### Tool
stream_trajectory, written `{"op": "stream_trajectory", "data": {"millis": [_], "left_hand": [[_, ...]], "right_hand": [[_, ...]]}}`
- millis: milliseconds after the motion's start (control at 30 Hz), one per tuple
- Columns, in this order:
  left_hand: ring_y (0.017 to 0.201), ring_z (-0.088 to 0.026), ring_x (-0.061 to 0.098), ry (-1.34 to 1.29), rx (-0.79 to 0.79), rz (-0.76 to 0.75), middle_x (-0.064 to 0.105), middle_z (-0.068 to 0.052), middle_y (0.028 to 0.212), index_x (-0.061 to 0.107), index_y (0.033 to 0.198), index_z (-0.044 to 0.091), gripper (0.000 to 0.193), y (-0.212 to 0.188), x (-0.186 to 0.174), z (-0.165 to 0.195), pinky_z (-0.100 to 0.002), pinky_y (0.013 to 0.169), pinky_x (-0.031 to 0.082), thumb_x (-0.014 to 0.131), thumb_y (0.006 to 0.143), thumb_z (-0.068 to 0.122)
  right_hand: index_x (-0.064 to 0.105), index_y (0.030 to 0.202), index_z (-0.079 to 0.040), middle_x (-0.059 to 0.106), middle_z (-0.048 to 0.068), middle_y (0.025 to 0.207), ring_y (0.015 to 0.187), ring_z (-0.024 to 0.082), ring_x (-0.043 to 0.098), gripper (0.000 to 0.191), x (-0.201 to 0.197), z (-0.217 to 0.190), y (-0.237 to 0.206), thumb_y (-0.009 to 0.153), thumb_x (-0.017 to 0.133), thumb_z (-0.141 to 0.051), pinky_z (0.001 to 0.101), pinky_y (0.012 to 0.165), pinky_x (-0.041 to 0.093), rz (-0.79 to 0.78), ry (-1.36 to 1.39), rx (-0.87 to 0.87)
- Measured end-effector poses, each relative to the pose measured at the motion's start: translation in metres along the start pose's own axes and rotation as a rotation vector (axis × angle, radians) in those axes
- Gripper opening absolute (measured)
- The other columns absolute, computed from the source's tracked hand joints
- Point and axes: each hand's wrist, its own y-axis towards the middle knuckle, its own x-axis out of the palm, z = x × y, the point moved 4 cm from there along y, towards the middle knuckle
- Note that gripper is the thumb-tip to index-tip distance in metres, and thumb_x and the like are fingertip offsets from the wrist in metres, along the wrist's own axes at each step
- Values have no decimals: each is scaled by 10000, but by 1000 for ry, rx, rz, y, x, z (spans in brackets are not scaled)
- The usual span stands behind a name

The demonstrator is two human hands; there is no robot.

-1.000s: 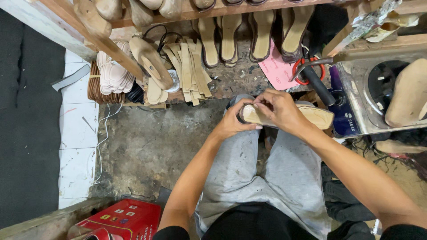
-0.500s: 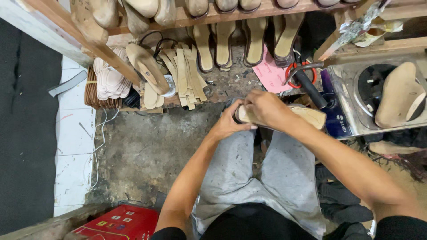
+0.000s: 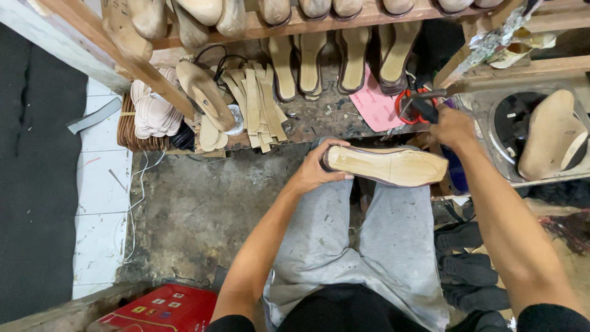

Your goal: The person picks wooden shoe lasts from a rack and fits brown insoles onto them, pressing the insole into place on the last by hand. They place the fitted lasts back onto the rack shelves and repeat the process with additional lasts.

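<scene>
Wooden rack [image 3: 289, 24] spans the top of the view, carrying rows of pale shoe lasts; below it, a worn bench surface [image 3: 313, 117] holds upright insoles, a fanned stack of tan leather strips [image 3: 255, 107], a pink sheet [image 3: 375, 104] and a bundle of pale sole blanks [image 3: 150, 110]. The person sits with grey-trousered knees [image 3: 369, 246] below the work. The lasted shoe [image 3: 387, 166] lies sole-up across the knees, heel toward the left hand, toe pointing right. Left hand [image 3: 313, 172] grips the heel end, fingers curled and pressed together around it, thumb lying along the edge. Right hand [image 3: 452, 126] is off the shoe, closed on a dark-handled tool [image 3: 424, 104] beside a red ring at the bench edge; how its fingers lie cannot be told. Judgement: the step in hand is fetching a tool while the shoe is steadied; the next move calls for bringing that tool to the exposed sole margin without loosening the left-hand hold.
</scene>
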Motion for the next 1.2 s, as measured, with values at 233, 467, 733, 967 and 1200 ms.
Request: {"op": "stream_trajectory", "data": {"millis": [233,467,733,967,1200], "left_hand": [[1211,-121,601,3,-25,5,659,-30,1287,585,1339,72,688,1,2,5,-299,1084,481,921,743,142],[1237,-124,596,-38,19,-29,652,-29,1304,570,1329,65,670,4,3,-4,-303,1104,472,894,744,100],[1157,-97,603,-60,-55,-9,670,-16,1213,557,1336,62,682,1,2,-14,-287,1054,502,907,752,88],[1144,-96,593,-81,-28,-13,652,-14,1197,557,1331,54,679,1,1,-9,-290,1039,498,913,753,70],[1169,-106,603,-109,-51,-9,650,-17,1239,570,1347,56,668,2,1,-8,-288,1052,498,885,759,61]], "right_hand": [[530,1080,-11,604,38,751,560,102,590,222,-84,-91,-123,1047,603,-218,290,482,491,89,1058,-22],[586,1050,-15,598,35,645,482,113,571,271,-85,-159,-188,985,608,-277,297,435,470,-69,1002,9],[608,1051,-17,596,56,569,430,131,581,341,-73,-162,-180,948,613,-342,305,416,475,-181,830,11],[596,1053,-17,583,55,565,427,135,583,363,-76,-162,-178,959,601,-367,310,417,470,-164,802,-24],[585,1062,-18,585,41,574,436,124,572,356,-77,-163,-175,978,591,-363,299,412,467,-144,897,-20]]}}
